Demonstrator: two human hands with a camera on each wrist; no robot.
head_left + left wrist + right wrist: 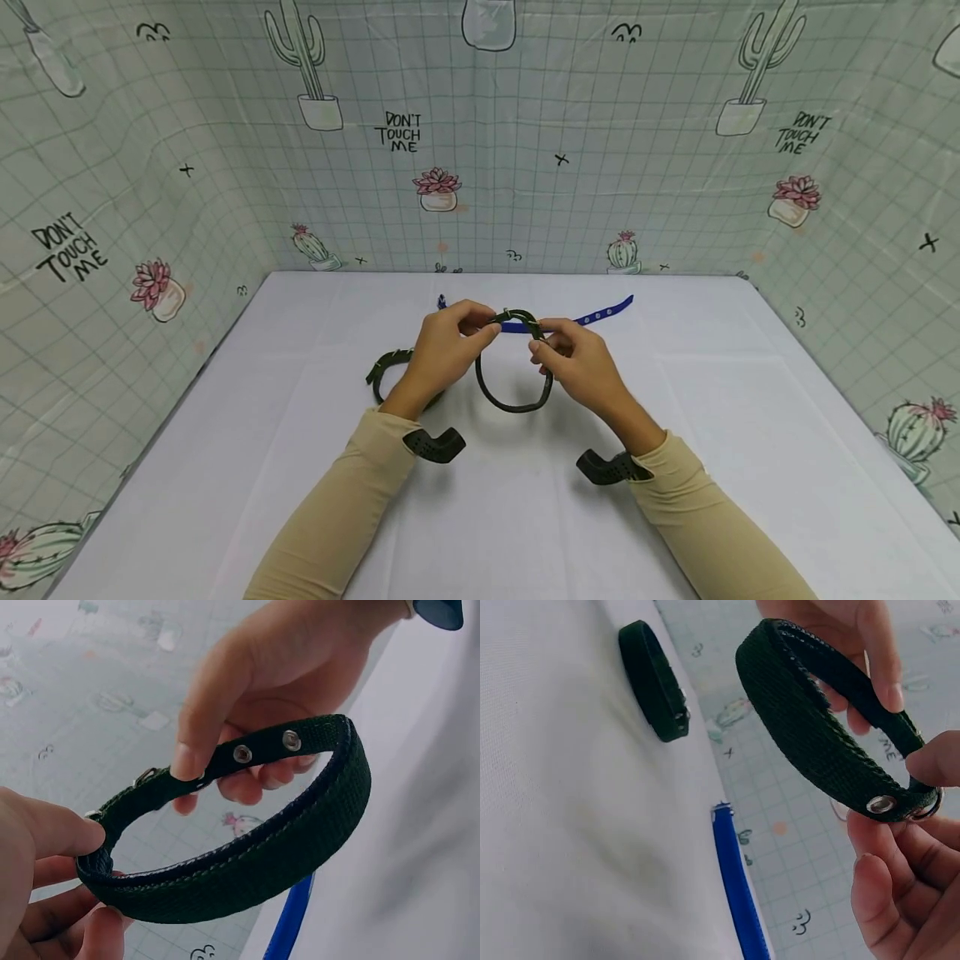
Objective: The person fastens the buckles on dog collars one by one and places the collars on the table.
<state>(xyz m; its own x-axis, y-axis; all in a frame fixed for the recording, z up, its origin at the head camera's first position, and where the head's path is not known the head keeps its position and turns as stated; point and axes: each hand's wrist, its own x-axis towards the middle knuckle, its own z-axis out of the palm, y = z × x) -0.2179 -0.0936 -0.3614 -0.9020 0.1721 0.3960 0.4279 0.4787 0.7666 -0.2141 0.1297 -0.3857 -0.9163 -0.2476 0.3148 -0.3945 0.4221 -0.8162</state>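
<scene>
A dark green collar (513, 409) with metal snaps is held up as a loop over the white table (225, 467) between both hands. My left hand (483, 329) pinches its left top end near the metal ring, thumb on top (64, 832). From the other side my right hand (543, 346) pinches the strap by the snaps (210, 776). The right wrist view shows the collar (810, 727), the right hand's fingers (889, 892) below the ring and the left hand (870, 675) above.
A blue strap (600, 317) with holes lies flat on the table behind the hands; it shows as a blue strap (739, 892) there too. A second dark collar (386, 367) lies curled left of my left wrist. Patterned cloth walls (112, 208) surround the table.
</scene>
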